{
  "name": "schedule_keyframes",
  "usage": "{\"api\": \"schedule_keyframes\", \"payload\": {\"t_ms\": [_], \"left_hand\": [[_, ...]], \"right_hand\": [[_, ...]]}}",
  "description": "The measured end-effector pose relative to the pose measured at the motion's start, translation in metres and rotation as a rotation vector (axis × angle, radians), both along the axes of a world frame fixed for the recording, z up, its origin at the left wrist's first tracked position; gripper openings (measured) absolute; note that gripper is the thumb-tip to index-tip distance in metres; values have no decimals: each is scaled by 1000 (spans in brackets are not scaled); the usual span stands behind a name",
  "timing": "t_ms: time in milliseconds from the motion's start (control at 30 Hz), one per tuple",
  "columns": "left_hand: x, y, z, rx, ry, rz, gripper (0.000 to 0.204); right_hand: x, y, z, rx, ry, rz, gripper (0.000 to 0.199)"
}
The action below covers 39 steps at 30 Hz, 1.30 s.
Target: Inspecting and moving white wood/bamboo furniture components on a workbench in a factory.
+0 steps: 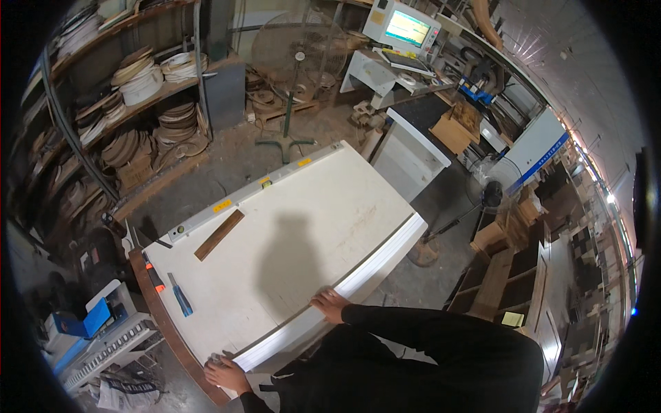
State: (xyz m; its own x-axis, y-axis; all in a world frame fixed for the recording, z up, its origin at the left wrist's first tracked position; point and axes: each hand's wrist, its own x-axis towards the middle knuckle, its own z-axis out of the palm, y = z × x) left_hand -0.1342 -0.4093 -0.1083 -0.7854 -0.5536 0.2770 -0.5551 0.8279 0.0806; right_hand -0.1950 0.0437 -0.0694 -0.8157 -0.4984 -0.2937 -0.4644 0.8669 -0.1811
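White, long and narrow, a strip (pixel 381 257) lies along the near long edge of the pale-topped desk (pixel 354 179), running from the lower left corner up toward the far right one. The right hand (pixel 329 305) is on it about midway, fingers side by side and bent over its inner edge; whether they grip or only rest, I cannot tell. The left hand (pixel 226 375) is at the strip's lower left end, fingers slightly spread and curved over the corner; I cannot tell if they pinch anything.

Brown edging (pixel 166 323) runs down the left end of the desk. Near it, on the top, lie a blue-handled tool (pixel 182 297) and, farther left, an orange and black cutter (pixel 153 275). Beyond them a flat piece of brown wood (pixel 219 235) lies at a slant, beside a long metal spirit level (pixel 244 194) with yellow labels, set along the far edge. A dark shadow falls across the middle of the top.

Past the desk stands a large fan (pixel 299 56) on a green post. Shelving (pixel 155 98) to the left bears coiled rolls; to the upper right are a lit monitor (pixel 407 31) and an open cardboard box (pixel 451 135).
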Motion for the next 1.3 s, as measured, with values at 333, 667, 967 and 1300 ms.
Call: {"api": "schedule_keyframes", "payload": {"t_ms": [333, 667, 967, 1300], "left_hand": [[-12, 17, 24, 136, 3, -315, 33], [-10, 7, 4, 258, 70, -294, 25], [-13, 13, 5, 307, 186, -259, 25], [-1, 4, 5, 292, 221, -303, 21]], "right_hand": [[3, 7, -7, -101, 29, -35, 94], [1, 5, -5, -108, 53, -18, 93], [2, 2, 4, -47, 37, -48, 89], [7, -9, 1, -46, -74, -83, 83]]}}
